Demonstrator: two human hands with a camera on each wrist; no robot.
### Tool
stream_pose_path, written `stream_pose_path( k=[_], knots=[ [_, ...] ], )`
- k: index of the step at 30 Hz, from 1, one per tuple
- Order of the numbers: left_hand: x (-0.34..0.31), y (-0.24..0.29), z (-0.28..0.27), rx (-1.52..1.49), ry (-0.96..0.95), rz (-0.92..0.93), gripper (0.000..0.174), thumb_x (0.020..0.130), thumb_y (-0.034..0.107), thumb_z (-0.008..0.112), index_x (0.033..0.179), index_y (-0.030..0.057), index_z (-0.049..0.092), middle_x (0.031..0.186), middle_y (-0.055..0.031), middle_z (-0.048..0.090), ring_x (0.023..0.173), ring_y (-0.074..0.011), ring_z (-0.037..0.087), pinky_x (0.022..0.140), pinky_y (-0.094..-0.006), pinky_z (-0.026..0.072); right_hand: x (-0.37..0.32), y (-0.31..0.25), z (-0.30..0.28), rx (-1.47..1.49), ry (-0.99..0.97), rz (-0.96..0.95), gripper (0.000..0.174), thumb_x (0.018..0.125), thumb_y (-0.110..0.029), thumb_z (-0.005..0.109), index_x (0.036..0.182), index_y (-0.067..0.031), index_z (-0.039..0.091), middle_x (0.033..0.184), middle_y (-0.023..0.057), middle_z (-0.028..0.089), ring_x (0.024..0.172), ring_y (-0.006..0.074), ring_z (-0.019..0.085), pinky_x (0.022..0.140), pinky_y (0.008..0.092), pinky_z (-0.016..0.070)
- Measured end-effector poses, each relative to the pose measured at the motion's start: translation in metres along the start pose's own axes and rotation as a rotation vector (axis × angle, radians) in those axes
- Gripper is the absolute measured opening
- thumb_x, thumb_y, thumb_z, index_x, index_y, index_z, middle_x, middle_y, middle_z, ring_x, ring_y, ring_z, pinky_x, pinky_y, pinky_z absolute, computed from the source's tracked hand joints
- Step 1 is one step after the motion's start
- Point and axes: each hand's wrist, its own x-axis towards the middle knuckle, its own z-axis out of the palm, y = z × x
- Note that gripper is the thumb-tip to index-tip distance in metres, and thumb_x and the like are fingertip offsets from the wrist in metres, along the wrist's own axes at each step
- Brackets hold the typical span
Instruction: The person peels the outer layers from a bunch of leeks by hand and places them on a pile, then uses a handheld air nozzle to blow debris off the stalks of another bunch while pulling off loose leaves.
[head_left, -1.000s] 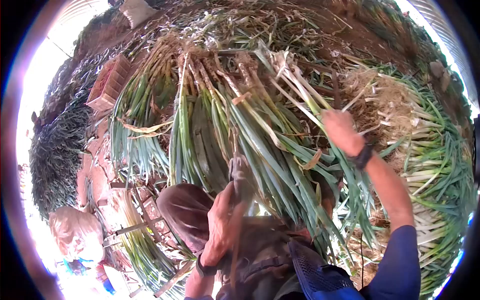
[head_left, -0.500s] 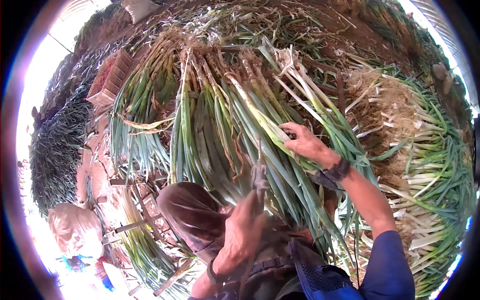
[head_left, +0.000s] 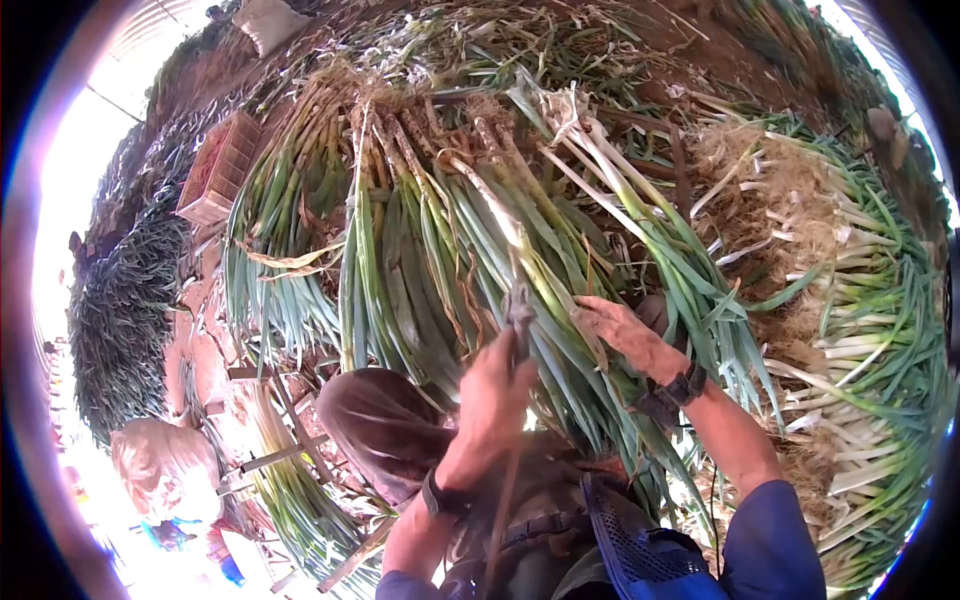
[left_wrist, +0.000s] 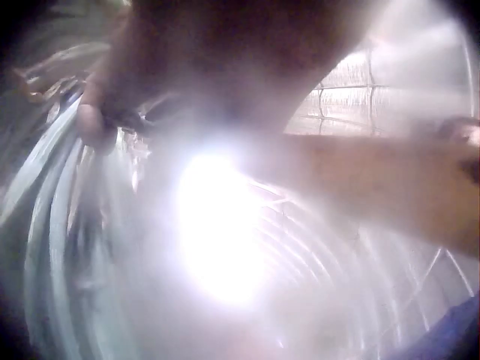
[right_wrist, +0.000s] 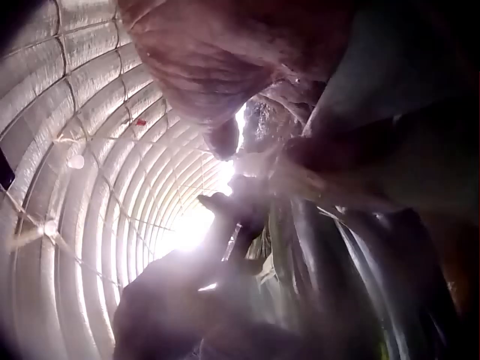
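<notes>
My left hand [head_left: 490, 400] grips what looks like a grey air gun [head_left: 518, 303], blurred, its thin nozzle pointing away over the leeks. From below this hand a brown hose [head_left: 507, 500] trails toward my body. My right hand [head_left: 630, 338] holds the leafy part of a leek [head_left: 500, 215] whose shank shows white, roots away from me. Beneath both hands, several leeks with brown, dry outer skins [head_left: 415, 150] lie side by side, green leaves toward me. To the right of them rests a small bunch of whiter leeks [head_left: 615, 175]. Glare and blur hide much in both wrist views.
A long row of pale-shanked leeks [head_left: 850, 350] curves along the right. A wooden crate [head_left: 215, 175] stands at upper left, a pale sack [head_left: 165, 465] at lower left. Another leek bundle [head_left: 295, 480] lies beside my knee [head_left: 370, 425]. Leaf scraps [head_left: 500, 45] litter the ground beyond.
My right hand has left the whiter bunch at right and moved left and down onto the leek. The left hand has shifted right with the air gun. The leek's shank now looks whiter.
</notes>
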Motion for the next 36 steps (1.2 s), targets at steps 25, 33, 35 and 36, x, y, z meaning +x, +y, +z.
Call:
stream_pose_path(
  k=[25, 33, 35, 36],
  knots=[
    [-0.002, 0.004, -0.039, -0.204, -0.205, -0.156, 0.056, 0.094, 0.02, 0.061, 0.143, -0.0053, 0.051, 0.107, -0.0142, 0.069, 0.088, -0.0194, 0.063, 0.082, -0.0323, 0.0521, 0.056, -0.141, -0.011, -0.668, 0.051, -0.059, 0.034, 0.103, -0.027, 0.056, 0.074, -0.013, 0.069, 0.073, 0.0007, 0.066, 0.062, 0.0095, 0.061, 0.049, 0.0224, 0.0425],
    [-0.024, -0.005, -0.039, -0.193, -0.182, -0.104, 0.054, 0.093, 0.017, 0.062, 0.14, -0.0057, 0.051, 0.107, -0.0127, 0.068, 0.092, -0.0175, 0.062, 0.084, -0.032, 0.0517, 0.13, -0.148, -0.071, -0.396, 0.458, -0.258, 0.076, 0.088, -0.043, 0.079, 0.145, -0.0037, 0.049, 0.144, 0.0251, 0.054, 0.108, 0.0277, 0.07, 0.066, 0.0256, 0.0616],
    [-0.021, -0.004, -0.038, -0.183, -0.177, -0.091, 0.054, 0.093, 0.016, 0.062, 0.141, -0.0054, 0.052, 0.109, -0.0129, 0.068, 0.093, -0.0173, 0.062, 0.084, -0.032, 0.0519, 0.127, -0.135, -0.056, 0.183, 0.297, 0.094, 0.042, 0.095, -0.033, 0.075, 0.117, 0.0016, 0.066, 0.101, 0.0131, 0.075, 0.067, 0.0146, 0.071, 0.049, 0.0239, 0.0519],
    [-0.021, -0.002, -0.04, -0.165, -0.176, -0.088, 0.055, 0.093, 0.017, 0.063, 0.141, -0.0053, 0.052, 0.111, -0.014, 0.068, 0.095, -0.0181, 0.063, 0.087, -0.0325, 0.0519, 0.129, -0.128, -0.054, 0.018, 0.253, 0.144, 0.037, 0.097, -0.032, 0.073, 0.114, 0.001, 0.067, 0.092, 0.0117, 0.075, 0.061, 0.013, 0.068, 0.048, 0.0235, 0.051]
  ],
)
